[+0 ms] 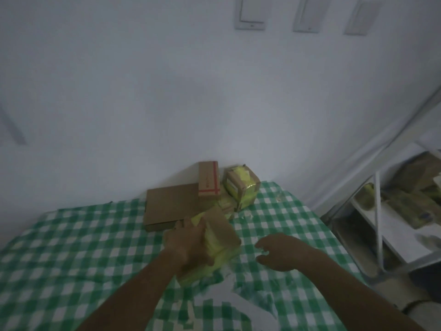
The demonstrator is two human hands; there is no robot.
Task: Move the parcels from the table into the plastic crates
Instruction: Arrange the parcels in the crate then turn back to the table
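My left hand [188, 244] grips a brown cardboard parcel with yellow tape [222, 232] over the middle of the green checked table [71, 247]. Just to the parcel's right, my right hand [279, 253] hovers with its fingers loosely curled and holds nothing. At the back of the table lie a flat brown box [169, 206], a small box with red tape [208, 180] and a yellow-taped box [242, 185]. Another small parcel [226, 206] lies partly hidden beneath them.
A white wall rises right behind the table. To the right stands a metal shelf rack [377, 225] holding blurred parcels [405, 206]. White torn patches [229, 304] show in the tablecloth near the front edge. No crate is plainly in view.
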